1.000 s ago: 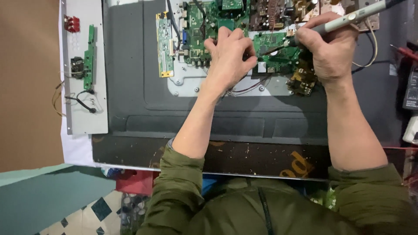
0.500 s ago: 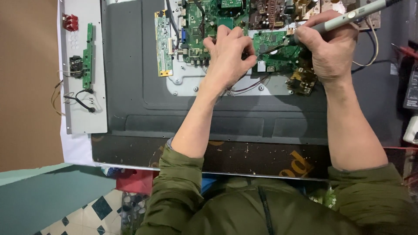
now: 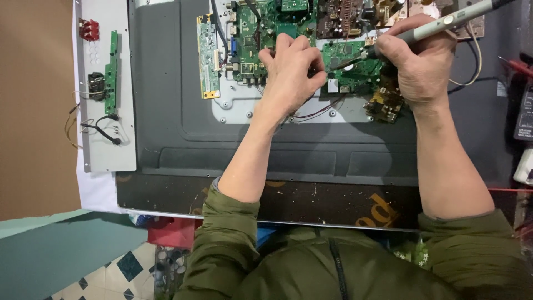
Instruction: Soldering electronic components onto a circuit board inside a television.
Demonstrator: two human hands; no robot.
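A flat screen set lies face down, its dark grey back panel (image 3: 166,111) open. Green circuit boards (image 3: 350,58) sit on a metal plate (image 3: 239,105) near the top. My left hand (image 3: 291,69) rests on the green board with fingers curled, pinching something thin that I cannot make out. My right hand (image 3: 422,64) grips a grey soldering iron (image 3: 444,22) like a pen, its tip down on the green board just right of my left fingers. A narrow green board (image 3: 208,55) stands at the plate's left edge.
A light grey strip panel (image 3: 125,83) with a thin green board (image 3: 112,72), red jacks (image 3: 89,29) and black wires (image 3: 100,130) lies at the left. Brown circuit boards (image 3: 344,14) fill the top. A black device (image 3: 523,114) sits at the right edge.
Both hands stay on the green board with the iron tip down; only small shifts of the fingers and of the view.
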